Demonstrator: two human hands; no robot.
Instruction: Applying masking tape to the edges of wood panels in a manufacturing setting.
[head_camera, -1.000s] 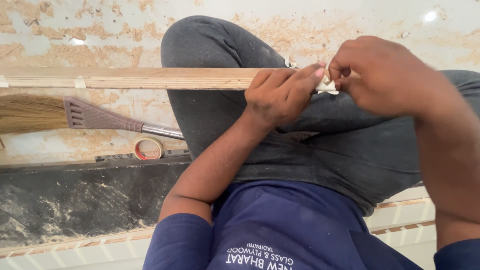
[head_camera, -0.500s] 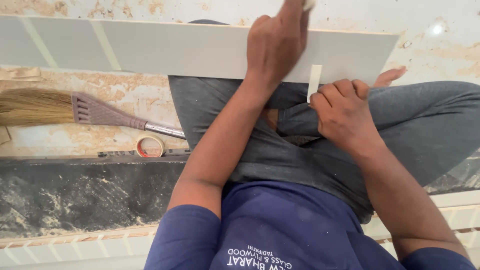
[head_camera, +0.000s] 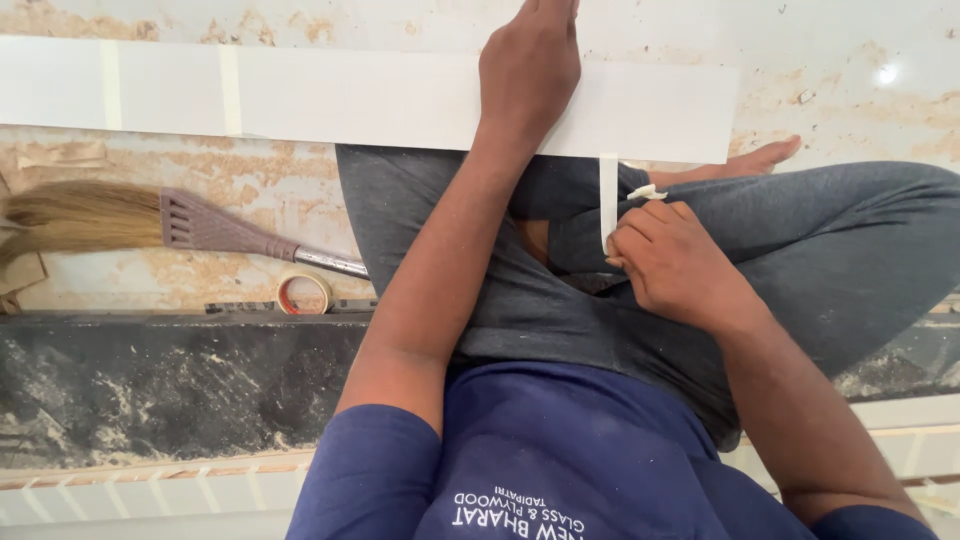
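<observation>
A long white board (head_camera: 350, 100) lies flat across my crossed legs, with pale tape strips (head_camera: 230, 90) banding it at the left. My left hand (head_camera: 528, 70) rests on top of the board, fingers reaching over its far edge and holding it. My right hand (head_camera: 675, 265) is below the board's near edge, pinching the lower end of a thin strip of tape (head_camera: 608, 200) that hangs from the board. A small crumpled bit of tape (head_camera: 648, 191) sits by my right fingers.
A broom (head_camera: 150, 220) with a purple head and metal handle lies on the stained floor at left. A roll of tape (head_camera: 303, 293) stands next to it. A dark stone slab (head_camera: 150, 380) runs across below, and white taped panels (head_camera: 150, 490) lie at the bottom left.
The board was edge-on a second ago with both hands at its end; it now lies face up. My left hand moved onto it and my right hand dropped below, drawing the tape strip down.
</observation>
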